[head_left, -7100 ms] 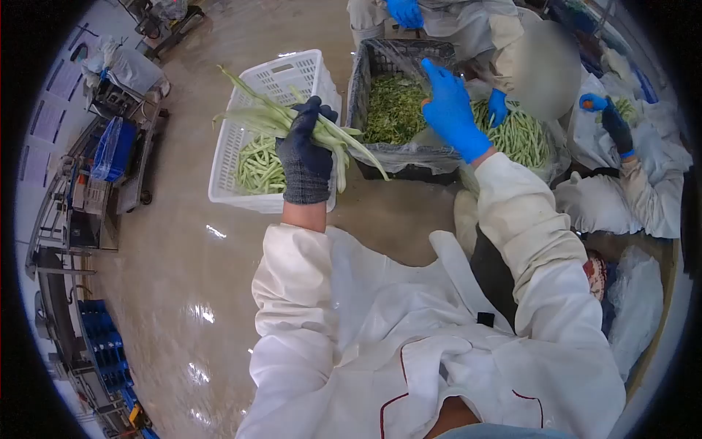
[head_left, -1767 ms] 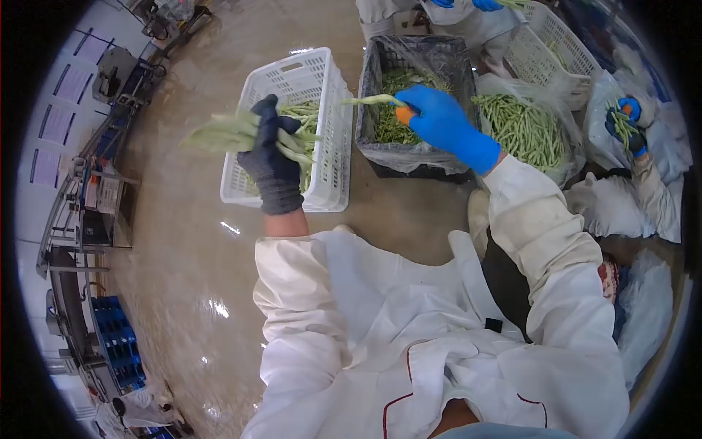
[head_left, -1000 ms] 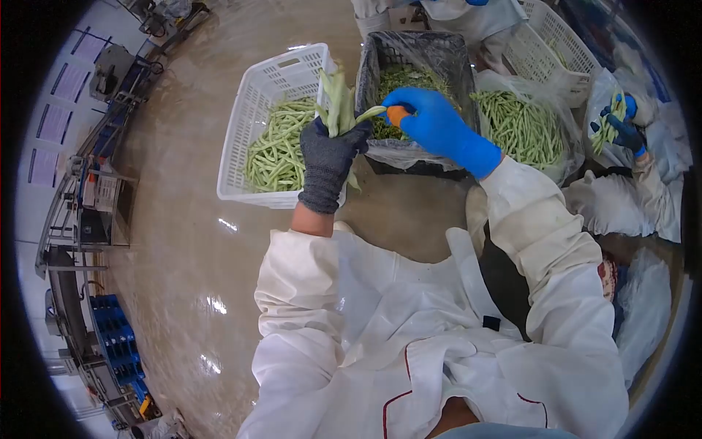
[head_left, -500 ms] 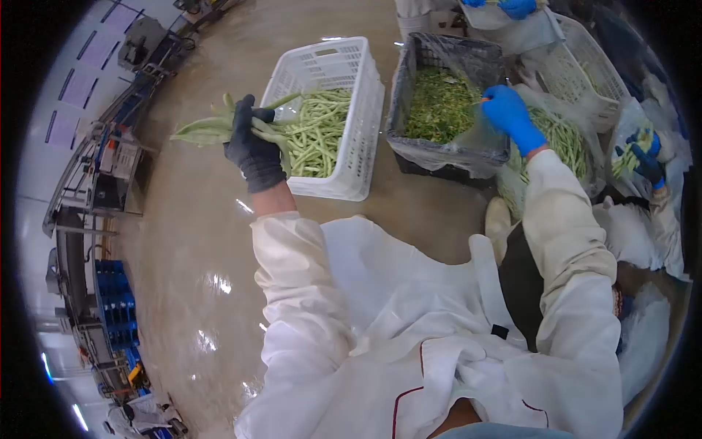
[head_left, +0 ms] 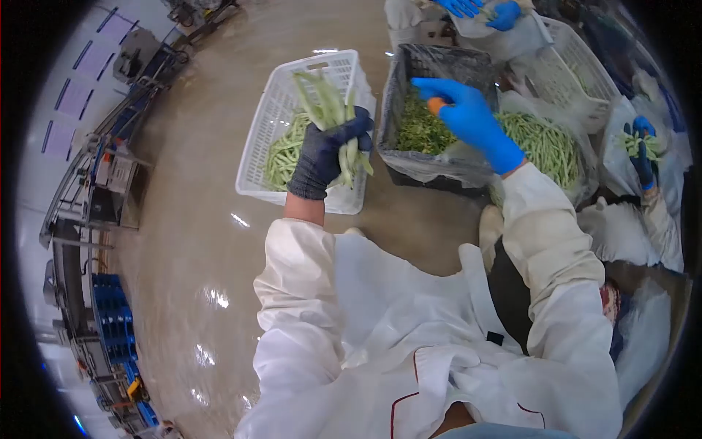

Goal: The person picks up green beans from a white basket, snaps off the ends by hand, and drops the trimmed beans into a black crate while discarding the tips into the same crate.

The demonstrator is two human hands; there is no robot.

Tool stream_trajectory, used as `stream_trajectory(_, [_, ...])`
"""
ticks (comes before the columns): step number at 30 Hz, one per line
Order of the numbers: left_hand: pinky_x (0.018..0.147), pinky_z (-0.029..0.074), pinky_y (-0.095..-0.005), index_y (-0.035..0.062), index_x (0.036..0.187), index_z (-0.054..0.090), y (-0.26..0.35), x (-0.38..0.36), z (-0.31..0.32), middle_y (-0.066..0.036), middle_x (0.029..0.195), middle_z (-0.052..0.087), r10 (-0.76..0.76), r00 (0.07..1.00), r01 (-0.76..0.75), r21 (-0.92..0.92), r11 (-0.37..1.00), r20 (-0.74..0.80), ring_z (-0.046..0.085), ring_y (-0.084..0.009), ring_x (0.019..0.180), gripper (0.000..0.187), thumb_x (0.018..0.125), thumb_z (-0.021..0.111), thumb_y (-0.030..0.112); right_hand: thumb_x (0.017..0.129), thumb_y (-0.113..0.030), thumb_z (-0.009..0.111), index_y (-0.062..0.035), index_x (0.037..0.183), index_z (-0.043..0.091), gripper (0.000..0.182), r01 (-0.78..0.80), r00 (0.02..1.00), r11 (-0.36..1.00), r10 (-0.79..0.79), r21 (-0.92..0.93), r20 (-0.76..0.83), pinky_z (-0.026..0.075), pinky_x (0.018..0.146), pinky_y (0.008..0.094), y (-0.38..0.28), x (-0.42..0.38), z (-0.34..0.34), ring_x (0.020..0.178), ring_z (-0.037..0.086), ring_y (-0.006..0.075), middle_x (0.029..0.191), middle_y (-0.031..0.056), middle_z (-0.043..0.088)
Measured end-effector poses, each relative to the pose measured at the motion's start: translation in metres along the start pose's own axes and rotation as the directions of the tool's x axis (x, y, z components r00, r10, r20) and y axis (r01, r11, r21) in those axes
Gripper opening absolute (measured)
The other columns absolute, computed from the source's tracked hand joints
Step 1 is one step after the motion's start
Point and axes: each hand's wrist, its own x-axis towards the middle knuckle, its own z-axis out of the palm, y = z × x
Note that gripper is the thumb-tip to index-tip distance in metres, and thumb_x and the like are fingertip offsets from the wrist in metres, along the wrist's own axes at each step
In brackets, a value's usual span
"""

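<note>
My left hand (head_left: 325, 157), in a dark glove, is closed around a bunch of green beans (head_left: 319, 106) that stands roughly upright in it. Below and behind is a white plastic crate (head_left: 252, 146), with more green beans (head_left: 287, 157) inside. In a blue glove, my right hand (head_left: 475, 124) hovers over a dark crate lined with plastic (head_left: 442, 167). Its fingers are closed on a small orange-handled tool (head_left: 436, 104); the rest of that tool is hidden. Green trimmings (head_left: 420, 130) lie in the dark crate.
Right of the dark crate stands a clear plastic bag of green beans (head_left: 545, 150). Blue-gloved hands of another person (head_left: 503, 14) show at the top, and a co-worker's hand (head_left: 643, 150) holds beans at the right. Another white crate (head_left: 578, 58) stands behind. Machinery (head_left: 110, 183) lines the left side.
My left hand has moved right with the beans, which have swung from pointing left to nearly upright. My right hand has shifted left over the dark crate, showing more of the orange handle.
</note>
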Motion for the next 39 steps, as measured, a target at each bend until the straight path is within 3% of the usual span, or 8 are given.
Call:
stream_trajectory(11, [0.062,0.052,-0.0286,-0.0032,0.097,0.066,-0.02,0.0,0.023,-0.007,0.076,0.068,-0.145,0.988,0.075,0.638,0.766,0.057,0.063,-0.013,0.066,0.033,0.072,0.081,0.015,0.079,-0.011,0.064,-0.009,0.105,0.068,0.027,0.476,0.85,0.818,-0.334,-0.324,0.407,0.047,0.076,0.0419,-0.024,-0.017,-0.004,0.084,0.058,0.0328,0.088,0.0112,0.063])
stream_trajectory(16, [0.062,0.052,-0.0277,-0.0033,0.098,0.066,-0.029,-0.002,0.032,-0.007,0.078,0.068,-0.006,0.998,-0.041,0.791,0.61,0.056,0.063,-0.0117,0.067,0.034,0.072,0.081,0.012,0.075,-0.015,0.062,-0.0071,0.091,0.069,0.019,0.478,0.878,0.724,-0.374,-0.496,0.3,0.047,0.074,0.0406,-0.033,-0.024,0.011,0.079,0.06,0.0318,0.082,0.0131,0.063])
stream_trajectory(20, [0.064,0.051,-0.0278,-0.0029,0.099,0.066,-0.023,-0.006,0.046,-0.007,0.081,0.068,0.022,0.999,-0.004,0.481,0.877,-0.033,0.063,-0.0138,0.068,0.028,0.076,0.078,0.01,0.076,-0.007,0.06,-0.0016,0.096,0.066,0.022,0.042,0.999,0.999,-0.042,-0.017,0.027,0.047,0.074,0.033,-0.031,-0.023,0.02,0.077,0.059,0.0203,0.084,0.0116,0.063])
stream_trajectory(23, [0.068,0.051,-0.0291,-0.0024,0.099,0.065,-0.024,-0.005,0.044,-0.006,0.083,0.066,0.089,0.996,-0.079,0.258,0.963,-0.025,0.064,-0.0153,0.073,0.023,0.08,0.073,0.006,0.077,-0.007,0.058,0.0007,0.097,0.066,0.024,-0.12,0.984,0.876,0.044,0.466,0.171,0.047,0.072,0.0303,-0.029,-0.011,0.014,0.076,0.057,0.015,0.083,0.0111,0.064])
stream_trajectory(31, [0.087,0.051,-0.038,0.0055,0.103,0.063,0.008,0.011,-0.042,-0.007,0.097,0.064,0.278,0.917,-0.372,-0.365,0.853,-0.285,0.063,-0.0234,0.088,0.017,0.092,0.062,0.018,0.077,-0.014,0.062,-0.0055,0.098,0.071,0.024,-0.124,0.843,0.895,0.323,-0.429,0.43,0.051,0.073,0.0422,0.017,-0.02,-0.002,0.076,0.064,0.036,0.085,0.0177,0.068])
stream_trajectory(34, [0.091,0.049,-0.0421,0.0082,0.103,0.063,0.014,0.002,-0.058,-0.007,0.099,0.063,0.347,0.898,-0.434,-0.417,0.798,-0.27,0.062,-0.0248,0.091,0.017,0.093,0.06,0.021,0.076,-0.018,0.064,-0.0066,0.093,0.072,0.022,-0.064,0.995,0.517,0.098,-0.853,-0.015,0.05,0.074,0.0437,0.056,-0.034,-0.007,0.082,0.064,0.0367,0.088,0.0185,0.067])
stream_trajectory(37, [0.094,0.046,-0.0411,0.0076,0.101,0.062,0.008,0.003,-0.041,-0.007,0.097,0.062,0.355,0.925,-0.373,-0.518,0.769,-0.14,0.059,-0.0239,0.094,0.017,0.093,0.06,0.022,0.075,-0.018,0.065,-0.0081,0.096,0.072,0.024,0.07,0.973,0.774,-0.193,-0.629,-0.129,0.051,0.076,0.0432,0.049,-0.019,0.0,0.086,0.064,0.0358,0.089,0.0182,0.067])
stream_trajectory(39, [0.087,0.051,-0.0399,0.0078,0.102,0.062,-0.005,0.01,-0.028,-0.008,0.097,0.065,0.279,0.942,-0.336,-0.547,0.767,-0.186,0.064,-0.0249,0.088,0.016,0.093,0.061,0.021,0.075,-0.016,0.065,-0.0069,0.1,0.071,0.028,-0.018,1.0,0.936,0.018,-0.352,-0.005,0.051,0.078,0.0421,0.005,-0.016,0.011,0.087,0.064,0.0365,0.093,0.0184,0.068])
